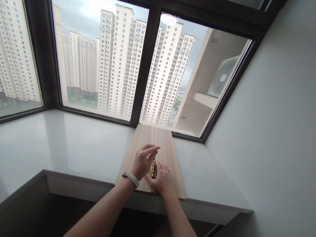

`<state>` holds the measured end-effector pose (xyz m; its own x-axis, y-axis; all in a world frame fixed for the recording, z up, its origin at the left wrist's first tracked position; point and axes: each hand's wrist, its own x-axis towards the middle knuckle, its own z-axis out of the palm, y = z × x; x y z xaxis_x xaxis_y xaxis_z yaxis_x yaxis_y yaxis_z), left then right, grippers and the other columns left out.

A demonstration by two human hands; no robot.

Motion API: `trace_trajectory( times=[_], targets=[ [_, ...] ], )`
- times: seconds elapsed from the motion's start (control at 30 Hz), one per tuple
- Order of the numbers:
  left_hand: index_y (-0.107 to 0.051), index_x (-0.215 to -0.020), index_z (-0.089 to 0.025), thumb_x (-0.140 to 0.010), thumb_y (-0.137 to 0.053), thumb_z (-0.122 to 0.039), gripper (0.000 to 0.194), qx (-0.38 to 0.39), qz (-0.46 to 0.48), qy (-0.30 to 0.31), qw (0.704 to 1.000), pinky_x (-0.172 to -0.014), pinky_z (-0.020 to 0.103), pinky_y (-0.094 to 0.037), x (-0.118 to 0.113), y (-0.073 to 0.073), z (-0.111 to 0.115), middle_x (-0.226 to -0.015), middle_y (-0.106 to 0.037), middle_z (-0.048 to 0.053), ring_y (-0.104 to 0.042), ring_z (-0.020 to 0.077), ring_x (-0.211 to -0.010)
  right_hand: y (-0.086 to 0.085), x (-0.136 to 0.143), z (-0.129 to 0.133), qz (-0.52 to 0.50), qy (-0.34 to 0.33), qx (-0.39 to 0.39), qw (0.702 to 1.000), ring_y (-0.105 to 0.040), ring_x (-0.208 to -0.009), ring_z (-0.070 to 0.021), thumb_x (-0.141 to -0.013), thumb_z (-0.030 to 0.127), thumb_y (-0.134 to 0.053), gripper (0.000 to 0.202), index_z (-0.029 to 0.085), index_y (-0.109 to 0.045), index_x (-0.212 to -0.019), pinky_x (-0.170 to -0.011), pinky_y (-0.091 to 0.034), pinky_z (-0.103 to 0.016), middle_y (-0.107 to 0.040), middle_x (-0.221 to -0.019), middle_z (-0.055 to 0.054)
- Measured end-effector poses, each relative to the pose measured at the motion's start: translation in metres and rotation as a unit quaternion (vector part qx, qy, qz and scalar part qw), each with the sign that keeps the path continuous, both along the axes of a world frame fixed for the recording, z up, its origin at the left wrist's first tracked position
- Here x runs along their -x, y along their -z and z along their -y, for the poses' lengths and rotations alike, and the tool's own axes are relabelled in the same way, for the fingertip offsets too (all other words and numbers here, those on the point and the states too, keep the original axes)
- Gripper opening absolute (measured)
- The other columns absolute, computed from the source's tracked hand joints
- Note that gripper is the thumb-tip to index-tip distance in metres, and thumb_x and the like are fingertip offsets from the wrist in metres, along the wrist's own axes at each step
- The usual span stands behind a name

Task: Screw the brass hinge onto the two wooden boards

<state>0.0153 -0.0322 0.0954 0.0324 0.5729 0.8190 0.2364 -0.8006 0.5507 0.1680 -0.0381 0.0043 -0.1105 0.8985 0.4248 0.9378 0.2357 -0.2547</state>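
Two pale wooden boards point(139, 139) lie side by side, with a narrow seam running between them. A gold-coloured hinge point(153, 169), partly covered by my hands, sits along that seam. My left hand point(143, 160), with a light band at its wrist, is raised just over the hinge's far end. Its thumb and fingertips are pinched together; anything between them is too small to make out. My right hand point(162, 178) rests low on the right board, its thumb and curled fingers against the hinge, holding it in place.
The boards lie on a speckled white counter point(82, 150), reaching from its front edge back to the window. Dark window frames point(144, 65) stand behind. A white wall point(289, 114) bounds the right side. Below the counter's front edge is a dark recess.
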Motion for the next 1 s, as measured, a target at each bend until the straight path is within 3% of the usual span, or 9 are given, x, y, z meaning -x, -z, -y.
trace_trajectory(
  times=[0.13,0.4,1.0],
  targets=[
    [-0.072,-0.116,-0.025,-0.100,-0.054,-0.026,0.024,0.011,-0.018,-0.011,1.000,-0.082,0.032,-0.057,0.0012,0.0004,-0.0008,-0.104,-0.069,0.007,-0.067,0.0184,-0.094,0.0013,-0.0008,-0.0009,-0.005,-0.004,-0.003,1.000,-0.049,-0.122,-0.0332,-0.079,0.068,-0.057,0.074,0.022,-0.052,-0.137,-0.104,-0.034,-0.045,-0.058,-0.133,-0.016],
    [-0.063,-0.131,-0.025,-0.104,-0.042,-0.023,0.034,0.005,-0.022,0.034,0.999,-0.105,0.041,-0.052,-0.0032,0.0060,-0.0046,-0.135,-0.063,0.008,-0.060,0.0218,-0.125,0.0036,-0.0014,-0.0031,-0.003,-0.011,-0.012,1.000,-0.050,-0.121,-0.0317,-0.079,0.063,-0.059,0.072,0.021,-0.051,-0.136,-0.104,-0.035,-0.045,-0.057,-0.134,-0.015],
    [-0.072,-0.113,-0.023,-0.100,-0.054,-0.025,0.022,0.002,-0.002,0.000,1.000,-0.084,0.033,-0.057,-0.0022,-0.0022,0.0022,-0.107,-0.071,0.008,-0.068,0.0192,-0.097,0.0055,-0.0010,-0.0031,0.000,-0.002,-0.007,1.000,-0.049,-0.122,-0.0325,-0.079,0.065,-0.057,0.074,0.019,-0.051,-0.136,-0.104,-0.034,-0.045,-0.057,-0.134,-0.016]
  ],
)
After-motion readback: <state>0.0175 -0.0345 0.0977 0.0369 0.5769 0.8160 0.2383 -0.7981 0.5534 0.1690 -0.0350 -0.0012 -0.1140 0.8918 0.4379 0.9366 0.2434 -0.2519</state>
